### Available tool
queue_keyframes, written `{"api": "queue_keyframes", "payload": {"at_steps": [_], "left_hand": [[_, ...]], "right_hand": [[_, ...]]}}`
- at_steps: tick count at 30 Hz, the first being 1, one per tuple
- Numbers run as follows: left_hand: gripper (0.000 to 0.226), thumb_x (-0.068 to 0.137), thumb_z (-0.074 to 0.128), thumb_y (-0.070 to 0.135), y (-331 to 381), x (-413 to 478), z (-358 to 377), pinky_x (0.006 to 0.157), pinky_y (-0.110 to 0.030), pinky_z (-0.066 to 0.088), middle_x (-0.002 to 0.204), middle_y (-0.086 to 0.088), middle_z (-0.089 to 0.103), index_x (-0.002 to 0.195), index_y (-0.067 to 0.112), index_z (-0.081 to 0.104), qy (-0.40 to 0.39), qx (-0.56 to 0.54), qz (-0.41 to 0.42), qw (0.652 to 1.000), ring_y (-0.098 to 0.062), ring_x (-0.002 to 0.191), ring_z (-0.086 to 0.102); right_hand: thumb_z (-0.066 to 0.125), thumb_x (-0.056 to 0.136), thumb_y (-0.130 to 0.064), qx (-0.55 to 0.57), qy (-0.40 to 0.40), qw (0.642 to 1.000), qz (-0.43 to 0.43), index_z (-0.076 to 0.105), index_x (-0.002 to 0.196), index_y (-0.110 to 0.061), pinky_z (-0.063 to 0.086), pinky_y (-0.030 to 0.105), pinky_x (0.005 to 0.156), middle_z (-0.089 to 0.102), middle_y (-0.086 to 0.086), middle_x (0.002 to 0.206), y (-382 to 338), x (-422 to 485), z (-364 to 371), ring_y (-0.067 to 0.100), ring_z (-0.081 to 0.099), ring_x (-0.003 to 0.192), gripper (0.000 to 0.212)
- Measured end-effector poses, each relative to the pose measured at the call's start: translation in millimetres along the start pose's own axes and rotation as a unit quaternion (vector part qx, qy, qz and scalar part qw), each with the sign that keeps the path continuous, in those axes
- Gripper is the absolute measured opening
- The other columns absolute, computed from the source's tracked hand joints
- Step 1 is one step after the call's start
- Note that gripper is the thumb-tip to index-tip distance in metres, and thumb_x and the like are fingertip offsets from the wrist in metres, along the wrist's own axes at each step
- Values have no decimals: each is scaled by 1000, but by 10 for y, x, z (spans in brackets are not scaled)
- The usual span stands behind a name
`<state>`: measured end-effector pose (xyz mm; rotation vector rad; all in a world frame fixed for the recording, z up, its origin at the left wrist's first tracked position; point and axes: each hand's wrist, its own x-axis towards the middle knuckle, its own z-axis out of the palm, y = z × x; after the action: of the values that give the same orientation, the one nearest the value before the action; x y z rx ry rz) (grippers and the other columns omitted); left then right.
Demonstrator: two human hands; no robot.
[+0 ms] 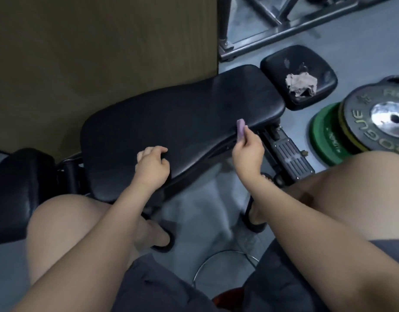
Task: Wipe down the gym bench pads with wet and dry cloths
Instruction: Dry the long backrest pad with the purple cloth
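We're pinching purple cloth, right hand, at back pad near edge.
Pad is running leftward; left hand resting on it, loosely curled.

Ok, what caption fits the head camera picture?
Right hand pinches a purple cloth at the bench pad; left hand rests on the pad.
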<state>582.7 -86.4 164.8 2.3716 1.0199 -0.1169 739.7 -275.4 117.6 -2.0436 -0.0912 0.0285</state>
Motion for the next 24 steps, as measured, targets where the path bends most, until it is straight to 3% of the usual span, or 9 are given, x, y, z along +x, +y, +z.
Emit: {"api": "queue_keyframes", "payload": {"at_steps": [4, 6, 8, 10, 12, 18, 21, 24], "left_hand": [[48, 97, 45, 15, 274, 64, 158, 115, -40, 32, 148, -3, 38, 143, 28, 48, -20, 23, 19, 999, -26, 138, 29], [53, 99, 49, 22, 368, 95, 232, 119, -42, 27, 157, 0, 27, 149, 37, 40, -56, 41, 22, 997, -25, 145, 21], [62, 100, 53, 34, 433, 128, 293, 121, -48, 21, 166, 5, 9, 153, 49, 25, -108, 92, 6, 990, -23, 152, 6], [68, 100, 54, 44, 483, 155, 326, 122, -52, 17, 168, 11, -4, 153, 57, 12, -148, 155, -12, 977, -22, 154, -3], [71, 99, 55, 47, 505, 177, 322, 120, -52, 20, 167, 15, -5, 151, 62, 9, -157, 181, -18, 971, -23, 152, 0], [71, 99, 57, 39, 371, 243, 222, 121, -51, 18, 164, 24, -2, 146, 69, 14, -187, 155, 1, 970, -20, 149, 4], [72, 99, 57, 38, 400, 219, 236, 118, -48, 20, 164, 24, -3, 147, 69, 12, -180, 175, 1, 968, -18, 148, 6], [74, 99, 58, 35, 450, 195, 241, 116, -45, 21, 163, 24, -1, 147, 68, 12, -170, 174, -2, 970, -17, 147, 9]], "right_hand": [[44, 97, -14, 38, 7, 973, 229, 54, 109, -19, 39, 29, 78, 48, 1, 118, 107, -58, 23, 20, 53, 89, 16], [45, 92, -18, 77, -33, 967, 242, 52, 104, -22, 49, 36, 82, 46, 1, 115, 112, -134, 100, 23, 58, 88, 14], [51, 87, -23, 145, -85, 964, 207, 51, 98, -24, 57, 40, 85, 56, 5, 107, 113, -172, 212, 19, 63, 82, 12], [55, 89, -12, 220, -116, 945, 212, 50, 94, -22, 60, 33, 78, 61, 2, 90, 94, -156, 277, 11, 67, 76, 12], [55, 93, -3, 260, -111, 928, 243, 49, 91, -22, 54, 18, 66, 59, -4, 83, 132, -106, 311, -3, 63, 66, 21], [66, 95, -6, 334, -74, 891, 299, 49, 91, -25, 47, 10, 64, 56, -2, 94, 224, -68, 444, 11, 57, 83, 26], [66, 96, -5, 367, -30, 876, 311, 51, 92, -23, 47, 10, 65, 58, -2, 90, 180, -67, 480, 10, 59, 80, 24], [65, 95, -4, 321, -79, 893, 307, 53, 89, -19, 52, 21, 70, 65, 3, 84, 220, -243, 598, 11, 61, 71, 20]]}}
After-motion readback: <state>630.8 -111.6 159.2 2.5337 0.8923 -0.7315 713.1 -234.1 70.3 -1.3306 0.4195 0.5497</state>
